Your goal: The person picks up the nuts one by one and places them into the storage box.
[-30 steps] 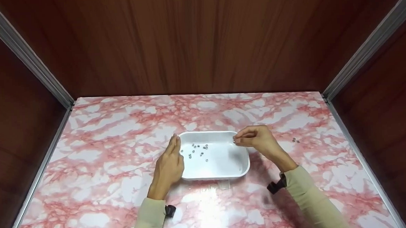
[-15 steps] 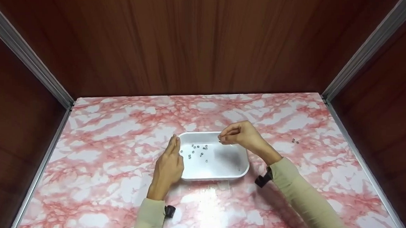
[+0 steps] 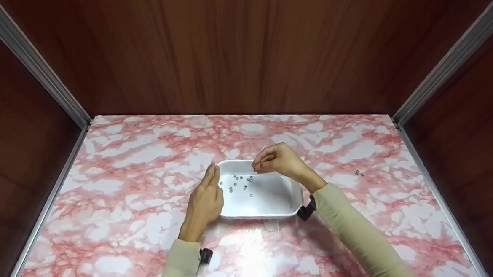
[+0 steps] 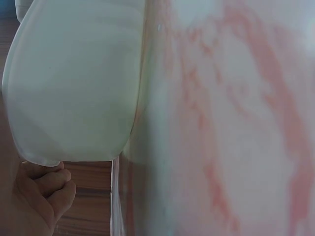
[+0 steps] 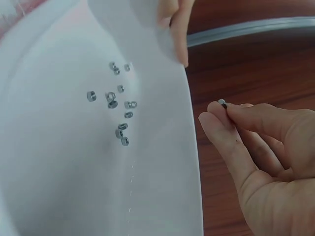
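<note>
A white rectangular tray [image 3: 271,216] holds several small metal nuts [image 5: 110,96], scattered toward its left end. My left hand [image 3: 203,202] grips that end at the rim, its fingers lying along the outer wall; the left wrist view shows some fingers bent by the tray's corner. Over the tray's back part, my right hand [image 3: 282,160] pinches one nut [image 5: 222,103] between thumb and index finger. In the right wrist view this nut is up at the fingertips, to the side of the tray wall.
A small group of loose nuts [image 3: 358,173] lies on the red-and-white marbled table [image 3: 120,221], right of the tray. Brown wood-grain panels [image 3: 242,50] enclose the table at the back and sides, with grey metal strips [image 3: 35,61] in the corners.
My right hand has moved left, from the tray's right rim to above its back middle, still pinching the nut. My left hand and the tray have stayed in place.
</note>
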Demonstrator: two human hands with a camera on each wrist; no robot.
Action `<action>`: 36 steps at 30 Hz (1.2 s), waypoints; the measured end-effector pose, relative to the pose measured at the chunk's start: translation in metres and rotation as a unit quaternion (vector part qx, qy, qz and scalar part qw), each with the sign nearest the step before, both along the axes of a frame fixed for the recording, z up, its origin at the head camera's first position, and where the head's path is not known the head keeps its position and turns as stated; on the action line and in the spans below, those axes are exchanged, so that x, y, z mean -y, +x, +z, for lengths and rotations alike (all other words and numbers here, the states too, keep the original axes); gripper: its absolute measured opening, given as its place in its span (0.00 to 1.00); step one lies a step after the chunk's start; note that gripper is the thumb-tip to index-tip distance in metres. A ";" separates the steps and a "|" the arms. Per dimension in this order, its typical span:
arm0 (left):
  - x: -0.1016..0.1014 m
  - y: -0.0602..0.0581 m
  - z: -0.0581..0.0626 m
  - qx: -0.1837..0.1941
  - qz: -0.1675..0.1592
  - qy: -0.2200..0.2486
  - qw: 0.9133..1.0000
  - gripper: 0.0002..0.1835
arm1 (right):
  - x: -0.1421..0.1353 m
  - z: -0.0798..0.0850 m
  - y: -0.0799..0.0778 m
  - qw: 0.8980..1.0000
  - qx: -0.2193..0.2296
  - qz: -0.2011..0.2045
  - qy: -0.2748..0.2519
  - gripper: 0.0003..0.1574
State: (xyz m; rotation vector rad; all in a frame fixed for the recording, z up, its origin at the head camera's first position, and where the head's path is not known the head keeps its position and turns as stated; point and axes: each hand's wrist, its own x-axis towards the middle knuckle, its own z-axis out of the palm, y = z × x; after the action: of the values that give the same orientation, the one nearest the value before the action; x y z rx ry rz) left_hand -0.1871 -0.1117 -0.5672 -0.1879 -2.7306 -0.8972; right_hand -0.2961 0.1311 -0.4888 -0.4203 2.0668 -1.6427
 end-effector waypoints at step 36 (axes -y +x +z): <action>-0.001 0.000 0.002 0.004 -0.001 0.003 1.000 0.30 | 0.005 -0.001 0.002 0.969 -0.192 0.033 0.154 0.06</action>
State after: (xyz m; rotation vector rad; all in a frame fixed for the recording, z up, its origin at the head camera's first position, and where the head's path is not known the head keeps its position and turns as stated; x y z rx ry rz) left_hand -0.1870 -0.1106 -0.5655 -0.1872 -2.7354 -0.9087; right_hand -0.2945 0.1256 -0.4893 -0.7344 2.5082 -1.2428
